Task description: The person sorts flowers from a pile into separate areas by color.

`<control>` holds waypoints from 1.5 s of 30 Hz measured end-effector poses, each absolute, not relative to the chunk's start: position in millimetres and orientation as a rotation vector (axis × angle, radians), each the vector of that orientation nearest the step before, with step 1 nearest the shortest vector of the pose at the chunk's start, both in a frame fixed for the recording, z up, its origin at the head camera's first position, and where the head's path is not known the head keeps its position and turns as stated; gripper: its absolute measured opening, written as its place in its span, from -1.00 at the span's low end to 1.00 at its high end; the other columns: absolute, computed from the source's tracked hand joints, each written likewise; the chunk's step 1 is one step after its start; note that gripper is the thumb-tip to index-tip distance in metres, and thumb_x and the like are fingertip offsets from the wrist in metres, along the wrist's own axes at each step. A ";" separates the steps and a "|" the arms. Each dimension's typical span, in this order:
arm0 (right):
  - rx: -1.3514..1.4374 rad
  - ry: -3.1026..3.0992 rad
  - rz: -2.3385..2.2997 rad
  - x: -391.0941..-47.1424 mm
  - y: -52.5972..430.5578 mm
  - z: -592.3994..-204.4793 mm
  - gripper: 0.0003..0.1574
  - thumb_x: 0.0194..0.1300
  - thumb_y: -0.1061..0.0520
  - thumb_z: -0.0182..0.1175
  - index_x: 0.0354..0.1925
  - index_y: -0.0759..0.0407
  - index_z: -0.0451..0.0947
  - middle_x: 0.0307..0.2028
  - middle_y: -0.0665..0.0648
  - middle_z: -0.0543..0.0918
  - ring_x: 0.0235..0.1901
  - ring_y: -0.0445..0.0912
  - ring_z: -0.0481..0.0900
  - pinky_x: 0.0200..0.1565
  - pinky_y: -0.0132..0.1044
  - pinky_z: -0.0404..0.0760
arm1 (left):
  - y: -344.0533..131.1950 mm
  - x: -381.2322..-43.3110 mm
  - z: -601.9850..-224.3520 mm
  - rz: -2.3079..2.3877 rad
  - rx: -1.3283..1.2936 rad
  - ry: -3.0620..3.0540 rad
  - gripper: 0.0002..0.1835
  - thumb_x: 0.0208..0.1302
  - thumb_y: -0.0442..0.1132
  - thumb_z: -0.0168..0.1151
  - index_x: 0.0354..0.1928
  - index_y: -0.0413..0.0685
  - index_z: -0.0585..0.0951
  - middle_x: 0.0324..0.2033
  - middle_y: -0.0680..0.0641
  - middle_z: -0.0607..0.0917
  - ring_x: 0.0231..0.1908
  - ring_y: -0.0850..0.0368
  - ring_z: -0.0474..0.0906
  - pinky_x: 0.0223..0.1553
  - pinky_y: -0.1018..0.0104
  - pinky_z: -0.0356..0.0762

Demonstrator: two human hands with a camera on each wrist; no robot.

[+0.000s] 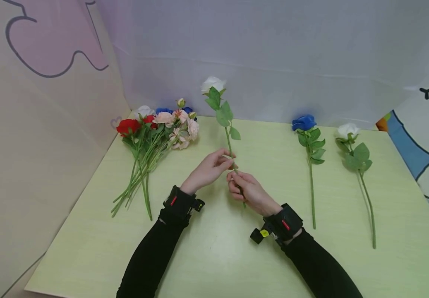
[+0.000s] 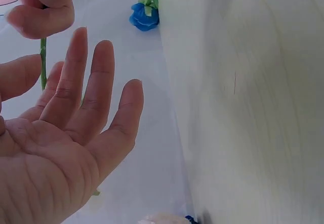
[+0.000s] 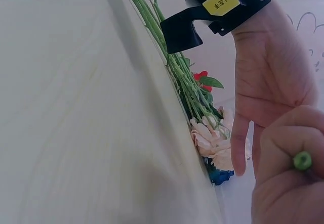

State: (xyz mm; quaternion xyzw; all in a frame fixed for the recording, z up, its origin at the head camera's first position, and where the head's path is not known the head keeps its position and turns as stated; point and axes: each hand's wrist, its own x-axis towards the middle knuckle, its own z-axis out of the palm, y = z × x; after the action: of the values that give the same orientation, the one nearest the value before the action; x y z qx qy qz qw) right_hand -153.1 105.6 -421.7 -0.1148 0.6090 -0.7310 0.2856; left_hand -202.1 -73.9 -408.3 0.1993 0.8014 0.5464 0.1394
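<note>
A long-stemmed white rose [image 1: 213, 84] is held up in front of me, bloom pointing away and leaves along its upper stem. My right hand [image 1: 250, 190] grips the lower stem in curled fingers. In the right wrist view the cut stem end [image 3: 302, 160] pokes out of that fist. Just above it, my left hand [image 1: 208, 169] pinches the stem lightly between thumb and index finger. The other left fingers [image 2: 101, 82] are spread and nearly straight in the left wrist view.
To the left on the table [image 1: 207, 256] lies a pile of flowers with red roses [image 1: 128, 126], pink blooms [image 1: 164, 118], and white and blue ones. A blue rose [image 1: 304, 123] and another white rose [image 1: 348, 130] lie apart at right. A pale curtain [image 1: 274, 58] hangs behind.
</note>
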 end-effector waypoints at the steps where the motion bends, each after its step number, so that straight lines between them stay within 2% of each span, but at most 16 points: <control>1: -0.295 1.631 -1.966 -152.6 106.6 -421.3 -0.65 0.68 0.05 -0.34 -0.17 0.16 0.31 -0.58 -0.08 0.22 -0.67 -0.28 0.16 -0.52 -0.42 0.13 | -74.3 -202.0 -408.1 1.566 0.574 2.336 -0.67 0.59 -0.19 -0.03 0.22 -0.22 0.48 -0.02 -0.22 0.74 0.09 -0.08 0.67 0.08 0.10 0.52; 7: -0.263 1.702 -1.966 -149.3 118.4 -419.2 -0.66 0.68 0.04 -0.32 -0.19 0.13 0.31 -0.58 -0.08 0.22 -0.66 -0.27 0.18 -0.52 -0.43 0.16 | -78.5 -199.0 -410.0 1.479 0.548 2.472 -0.64 0.59 -0.16 -0.03 0.29 -0.12 0.48 0.02 -0.17 0.73 0.09 -0.07 0.66 0.11 0.02 0.58; 16: -0.270 1.858 -1.908 -145.6 160.1 -424.3 -0.55 0.68 -0.06 -0.33 -0.19 0.23 0.29 -0.58 -0.07 0.22 -0.64 -0.23 0.20 -0.53 -0.35 0.15 | -92.3 -191.9 -412.5 1.127 0.579 2.846 -0.62 0.57 -0.17 0.03 0.31 -0.09 0.49 0.12 -0.15 0.69 0.16 -0.08 0.62 0.13 0.01 0.57; 23: -0.282 2.032 -1.864 -138.6 207.5 -424.5 -0.51 0.68 -0.07 -0.31 -0.19 0.31 0.27 -0.58 -0.07 0.22 -0.66 -0.17 0.16 -0.57 -0.21 0.09 | -111.7 -188.3 -409.3 0.957 0.582 2.983 -0.60 0.53 -0.21 0.09 0.33 -0.12 0.47 0.16 -0.21 0.65 0.16 -0.16 0.60 0.10 -0.01 0.56; 29: -0.247 2.158 -1.830 -130.5 245.4 -420.0 -0.50 0.67 -0.08 -0.31 -0.19 0.32 0.27 -0.58 -0.06 0.22 -0.67 -0.05 0.10 -0.57 -0.11 0.05 | -128.0 -188.1 -410.8 0.883 0.558 3.042 -0.59 0.52 -0.22 0.10 0.33 -0.15 0.48 0.17 -0.21 0.65 0.17 -0.16 0.59 0.14 -0.03 0.56; 38: -0.197 2.349 -1.779 -116.2 296.3 -419.1 -0.50 0.67 -0.07 -0.31 -0.17 0.33 0.28 -0.58 -0.05 0.21 -0.67 -0.04 0.08 -0.58 -0.10 0.04 | -143.3 -185.4 -412.9 0.858 0.557 3.080 -0.59 0.51 -0.25 0.11 0.32 -0.20 0.48 0.26 -0.24 0.59 0.28 -0.19 0.52 0.28 -0.04 0.49; 45: -0.058 2.564 -1.645 -112.4 332.5 -418.8 -0.55 0.68 -0.01 -0.34 -0.18 0.25 0.34 -0.60 -0.06 0.22 -0.68 -0.08 0.12 -0.60 -0.13 0.10 | -147.1 -184.5 -412.4 0.828 0.583 3.108 -0.61 0.50 -0.26 0.12 0.28 -0.23 0.51 0.21 -0.27 0.62 0.21 -0.21 0.56 0.23 -0.05 0.51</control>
State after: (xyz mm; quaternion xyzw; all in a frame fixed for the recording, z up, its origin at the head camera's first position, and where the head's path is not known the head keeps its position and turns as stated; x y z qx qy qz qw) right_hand -112.4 332.5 -418.8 -0.0190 0.8406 -0.5393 0.0475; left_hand -184.5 -147.1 -412.4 0.1779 0.9489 0.2529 -0.0637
